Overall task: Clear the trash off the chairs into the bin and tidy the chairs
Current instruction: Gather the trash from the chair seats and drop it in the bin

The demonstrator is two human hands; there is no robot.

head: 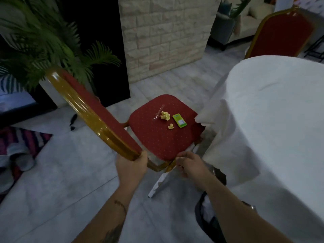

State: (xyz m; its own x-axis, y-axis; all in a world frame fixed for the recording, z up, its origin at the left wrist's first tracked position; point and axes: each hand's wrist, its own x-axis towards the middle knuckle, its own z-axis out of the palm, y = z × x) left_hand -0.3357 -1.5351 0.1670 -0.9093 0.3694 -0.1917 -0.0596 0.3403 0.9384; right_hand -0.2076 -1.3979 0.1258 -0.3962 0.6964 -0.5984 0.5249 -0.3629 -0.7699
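Our left hand (131,165) grips the red chair (157,141) at its backrest's lower corner; our right hand (190,166) curls round the seat frame's near corner. Paper wads (165,115) and a green packet (179,120) lie toward the seat's far edge, beside the white-draped bench (271,111). Grey floor (70,181) runs to a stone wall (166,32).

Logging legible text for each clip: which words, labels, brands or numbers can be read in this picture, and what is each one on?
No text here can be read.
Green packet on the seat of the chair: a blue strip and a white label patch carry print, too small and blurred to read.
Crumpled yellow paper, clear wrapper, white tablecloth: no writing visible.
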